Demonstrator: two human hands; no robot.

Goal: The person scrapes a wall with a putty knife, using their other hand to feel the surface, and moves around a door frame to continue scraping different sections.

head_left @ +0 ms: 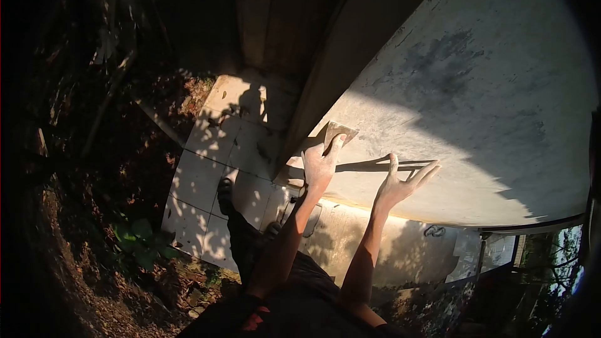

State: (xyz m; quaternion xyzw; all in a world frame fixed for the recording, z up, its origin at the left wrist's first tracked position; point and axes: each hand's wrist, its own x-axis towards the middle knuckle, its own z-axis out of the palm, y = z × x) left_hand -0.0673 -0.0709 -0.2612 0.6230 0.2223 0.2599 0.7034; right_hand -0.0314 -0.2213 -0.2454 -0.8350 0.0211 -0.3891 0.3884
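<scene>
**Flat scraper (344,131) at the pale wall (476,106)**

I see it pinched in the left hand (320,165), thumb laid on its face. The right hand (401,186), fingers spread wide and empty, is near the wall. Sun-dappled tiles (205,139) lie to the left.

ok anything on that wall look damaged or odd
Yes: dark grey, streaky blotches mar the pale wall, most visibly up and right of the scraper in the picture. They stand out against the paler surface; stain or wear, I can't tell.

We had the wall (501,75) before us — scraper (338,131) in the left hand (318,168), right hand (404,186) rightward — tiles (210,134) leftward.
</scene>
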